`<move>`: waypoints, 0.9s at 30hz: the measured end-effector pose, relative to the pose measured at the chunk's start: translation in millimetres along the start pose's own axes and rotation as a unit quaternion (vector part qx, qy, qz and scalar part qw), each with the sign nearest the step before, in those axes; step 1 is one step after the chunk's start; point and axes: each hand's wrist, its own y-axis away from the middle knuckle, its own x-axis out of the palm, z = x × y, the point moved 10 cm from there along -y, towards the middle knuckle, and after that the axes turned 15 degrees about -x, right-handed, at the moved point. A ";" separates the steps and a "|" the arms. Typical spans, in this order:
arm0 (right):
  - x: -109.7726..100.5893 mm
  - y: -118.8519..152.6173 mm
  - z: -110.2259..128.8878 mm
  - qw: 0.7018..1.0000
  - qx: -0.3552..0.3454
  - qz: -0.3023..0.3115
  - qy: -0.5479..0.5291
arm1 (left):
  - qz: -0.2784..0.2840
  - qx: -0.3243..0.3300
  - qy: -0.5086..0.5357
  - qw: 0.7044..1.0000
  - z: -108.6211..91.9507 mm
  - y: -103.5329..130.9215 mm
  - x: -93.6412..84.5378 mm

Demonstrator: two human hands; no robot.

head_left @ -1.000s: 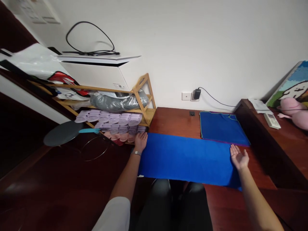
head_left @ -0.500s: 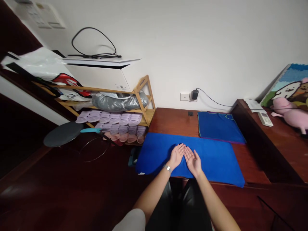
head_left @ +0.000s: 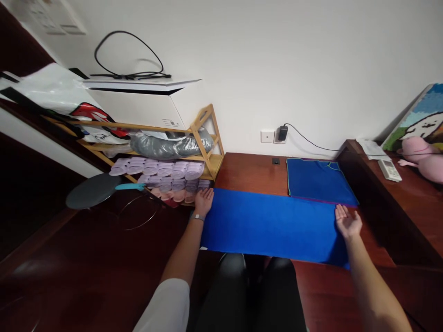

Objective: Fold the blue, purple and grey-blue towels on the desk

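Note:
A bright blue cloth (head_left: pixel 273 226) lies spread flat along the front of the reddish-brown wooden desk (head_left: pixel 252 173). At its left end is my left hand (head_left: pixel 204 202), palm up with the fingers extended, holding nothing. My right hand (head_left: pixel 348 223) is at the cloth's right end, also palm up, fingers apart and nothing in it. Whether either hand touches the cloth, I cannot tell. Behind the cloth, at the back right of the desk, rests a folded darker blue cloth (head_left: pixel 320 182) with green and purple edging.
To the left stands a wooden rack (head_left: pixel 216 163) with lilac slippers (head_left: pixel 162 169) and a white box (head_left: pixel 138 108). A round grey stool (head_left: pixel 92 191) is beside it. On the right ledge are a remote (head_left: pixel 390 170) and a pink plush toy (head_left: pixel 429 161).
My hands have moved apart from the middle of the blue cloth, the left one to its left end and the right one to its right end. The view has shifted slightly.

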 end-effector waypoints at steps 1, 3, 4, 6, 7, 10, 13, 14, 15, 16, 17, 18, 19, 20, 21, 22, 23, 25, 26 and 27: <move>0.0 2.6 3.6 1.000 -0.010 0.001 -0.009 | 0.000 0.007 0.003 1.000 -0.8 2.1 -1.1; 9.1 27.5 -0.9 0.999 -0.019 0.031 -0.041 | 0.025 0.024 -0.008 0.999 13.0 11.2 0.4; 17.8 50.5 -11.3 0.997 -0.009 0.058 -0.056 | 0.050 0.027 -0.021 0.998 29.9 18.1 3.1; 40.5 115.2 -50.1 0.988 0.049 0.127 -0.072 | 0.108 0.006 -0.056 0.993 86.8 34.3 10.1; 53.1 154.3 -76.6 0.979 0.093 0.164 -0.074 | 0.137 -0.025 -0.078 0.987 126.2 42.7 14.1; 82.9 265.1 -155.0 0.946 0.206 0.239 -0.077 | 0.195 -0.152 -0.135 0.960 252.4 65.9 20.6; 86.6 313.6 -196.8 0.934 0.251 0.244 -0.065 | 0.183 -0.181 -0.146 0.955 307.7 75.4 15.7; 80.9 311.1 -196.9 0.938 0.247 0.236 -0.057 | 0.173 -0.176 -0.144 0.958 304.9 75.8 11.8; 71.7 300.2 -189.7 0.944 0.236 0.226 -0.049 | 0.161 -0.166 -0.140 0.963 292.8 75.7 6.5; 59.3 282.6 -175.9 0.951 0.218 0.214 -0.041 | 0.148 -0.155 -0.136 0.967 272.9 75.5 -0.4; 44.3 260.0 -156.5 0.960 0.195 0.200 -0.034 | 0.134 -0.140 -0.129 0.973 247.0 75.6 -8.8; 27.3 234.3 -132.9 0.968 0.169 0.184 -0.029 | 0.119 -0.124 -0.120 0.978 217.5 76.2 -18.6; 9.1 207.2 -106.7 0.976 0.139 0.165 -0.026 | 0.107 -0.108 -0.110 0.982 186.9 77.4 -29.2; -9.7 180.7 -79.9 0.983 0.109 0.143 -0.024 | 0.097 -0.090 -0.100 0.986 156.9 79.3 -39.6; -28.3 156.0 -53.8 0.990 0.078 0.118 -0.022 | 0.085 -0.073 -0.091 0.990 129.2 81.4 -50.4; -44.2 135.2 -30.6 0.994 0.053 0.098 -0.021 | 0.072 -0.055 -0.081 0.993 104.6 83.6 -61.1; -57.7 118.3 -11.5 0.996 0.035 0.079 -0.020 | 0.061 -0.039 -0.070 0.995 83.8 86.0 -70.6; -73.7 97.2 13.2 0.998 0.021 0.056 -0.013 | 0.037 -0.008 -0.046 0.998 53.3 91.0 -86.7; -76.4 92.1 19.6 0.998 0.022 0.050 -0.009 | 0.027 0.007 -0.034 0.999 43.2 93.7 -92.9; -76.3 90.0 23.2 0.999 0.023 0.045 -0.007 | 0.018 0.018 -0.024 0.999 36.4 96.7 -97.6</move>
